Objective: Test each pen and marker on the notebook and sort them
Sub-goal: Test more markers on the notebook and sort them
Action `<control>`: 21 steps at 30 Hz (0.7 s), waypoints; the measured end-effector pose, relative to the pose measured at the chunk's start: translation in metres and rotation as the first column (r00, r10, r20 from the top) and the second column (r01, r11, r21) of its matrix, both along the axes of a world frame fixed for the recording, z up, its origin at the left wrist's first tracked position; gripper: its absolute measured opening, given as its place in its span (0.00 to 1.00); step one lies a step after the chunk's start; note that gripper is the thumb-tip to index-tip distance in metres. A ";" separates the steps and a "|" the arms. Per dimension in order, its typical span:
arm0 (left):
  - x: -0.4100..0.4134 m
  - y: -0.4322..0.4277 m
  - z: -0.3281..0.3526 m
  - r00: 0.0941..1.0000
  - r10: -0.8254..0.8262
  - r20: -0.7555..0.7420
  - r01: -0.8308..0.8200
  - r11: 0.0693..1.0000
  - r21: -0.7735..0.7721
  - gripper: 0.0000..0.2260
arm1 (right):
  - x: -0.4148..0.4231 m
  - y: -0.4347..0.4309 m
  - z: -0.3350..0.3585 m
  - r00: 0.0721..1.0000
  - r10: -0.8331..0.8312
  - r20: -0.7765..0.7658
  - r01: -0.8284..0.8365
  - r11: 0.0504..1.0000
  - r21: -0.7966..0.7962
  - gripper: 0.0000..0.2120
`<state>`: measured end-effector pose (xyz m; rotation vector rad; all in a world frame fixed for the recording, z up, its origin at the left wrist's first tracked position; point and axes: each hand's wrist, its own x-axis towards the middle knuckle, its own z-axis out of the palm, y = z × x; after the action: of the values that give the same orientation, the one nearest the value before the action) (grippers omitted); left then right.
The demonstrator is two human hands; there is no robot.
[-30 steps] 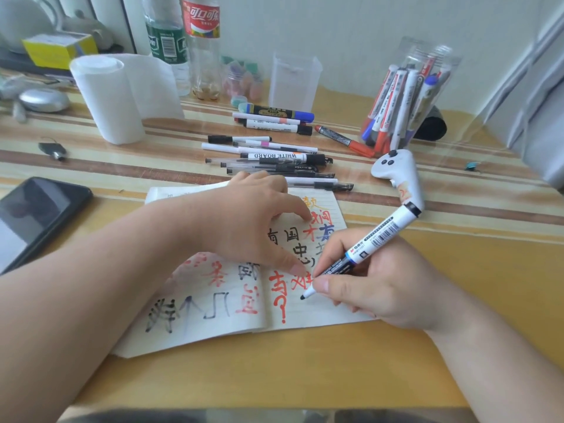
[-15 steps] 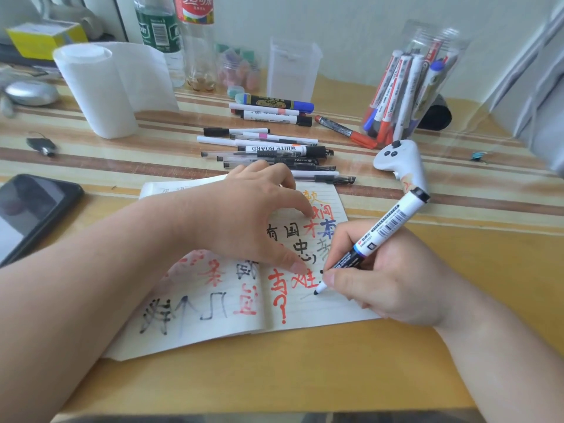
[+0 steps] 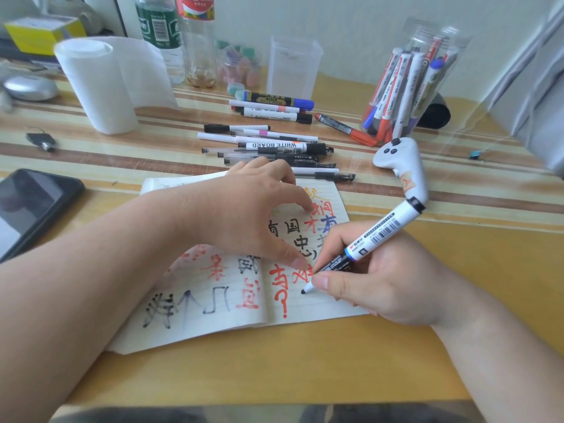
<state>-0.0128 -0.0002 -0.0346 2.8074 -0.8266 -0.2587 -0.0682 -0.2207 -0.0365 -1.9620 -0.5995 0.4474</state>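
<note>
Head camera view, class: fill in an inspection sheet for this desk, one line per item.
Surface: wooden table, striped mat at the back.
Job's things: open notebook bearing red, black and blue test marks; loose pens behind it; clear holder of markers; empty clear container.
Clutter: phone, paper roll, bottles, white controller.
Hands: left hand pins the page; right hand holds a marker, tip at the paper.
Cables: nothing seen.
Surroundings: pale wall.

Striped wooden table (image 3: 457, 346), open notebook (image 3: 213, 325), loose pens (image 3: 274, 148), phone (image 3: 27, 206), controller (image 3: 403, 169)
</note>
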 end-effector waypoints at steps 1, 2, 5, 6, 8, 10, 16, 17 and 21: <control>0.000 0.000 0.000 1.000 -0.001 -0.003 0.001 1.000 0.000 0.39 | -0.001 0.001 0.000 1.000 -0.006 0.012 0.006 1.000 -0.017 0.04; 0.000 0.000 0.001 1.000 -0.002 -0.005 0.002 1.000 0.000 0.39 | -0.001 0.002 0.001 0.999 -0.015 0.030 0.016 0.999 -0.034 0.04; 0.000 0.000 0.001 1.000 -0.001 -0.006 0.001 1.000 -0.002 0.40 | -0.001 0.005 0.001 0.995 -0.059 0.081 0.065 0.994 -0.085 0.05; 0.000 0.001 0.001 1.000 0.002 -0.006 -0.002 1.000 -0.003 0.40 | 0.000 0.006 0.000 0.993 -0.078 0.090 0.087 0.991 -0.100 0.06; 0.000 0.001 0.001 1.000 0.004 -0.007 -0.004 1.000 -0.001 0.39 | 0.002 0.005 0.000 0.992 -0.107 0.071 0.114 0.987 -0.110 0.06; 0.000 0.000 0.001 1.000 0.003 -0.008 -0.003 1.000 0.005 0.39 | 0.002 0.004 0.001 0.993 -0.115 0.009 0.116 0.990 -0.079 0.06; 0.000 -0.001 0.001 1.000 0.006 0.007 -0.006 1.000 0.010 0.39 | 0.000 0.001 0.004 0.995 -0.088 -0.048 0.087 0.996 -0.030 0.06; 0.000 -0.001 0.000 1.000 0.006 0.008 -0.006 1.000 0.012 0.39 | 0.001 0.002 0.003 0.996 -0.087 -0.019 0.086 0.995 -0.052 0.06; -0.001 -0.001 0.000 1.000 0.009 0.006 -0.009 1.000 -0.001 0.39 | 0.001 0.002 0.004 1.000 -0.015 -0.006 0.015 0.997 -0.075 0.04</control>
<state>-0.0136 -0.0009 -0.0349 2.8118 -0.8154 -0.2494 -0.0677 -0.2185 -0.0326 -2.0346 -0.5708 0.4731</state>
